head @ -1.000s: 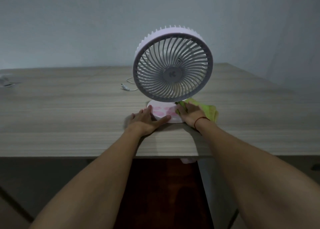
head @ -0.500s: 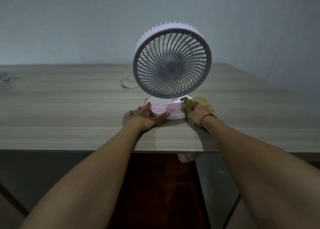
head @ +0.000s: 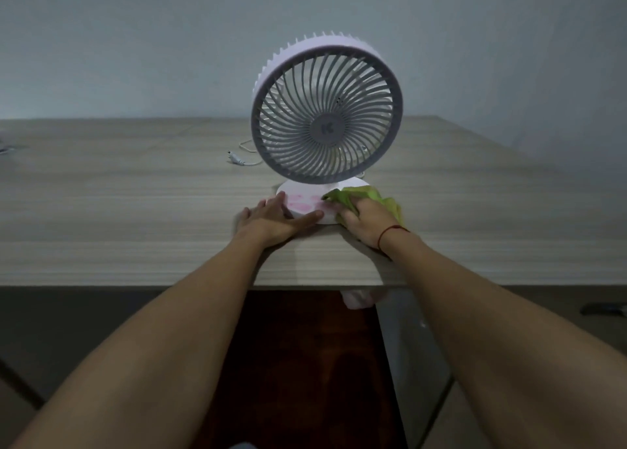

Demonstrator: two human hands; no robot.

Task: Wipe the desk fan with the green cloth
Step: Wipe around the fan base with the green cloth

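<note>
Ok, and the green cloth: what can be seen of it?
The green cloth is a soft, crumpled yellow-green rag, bunched under the right hand, which grips it. One corner lies on the fan's white base beside pink stains; the rest trails onto the wooden desk at the right.

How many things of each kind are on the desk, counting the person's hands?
Desk fan: 1
Green cloth: 1
White cable: 1
Hands: 2, left hand and right hand
Total: 5
Cut-off item at left edge left out.
</note>
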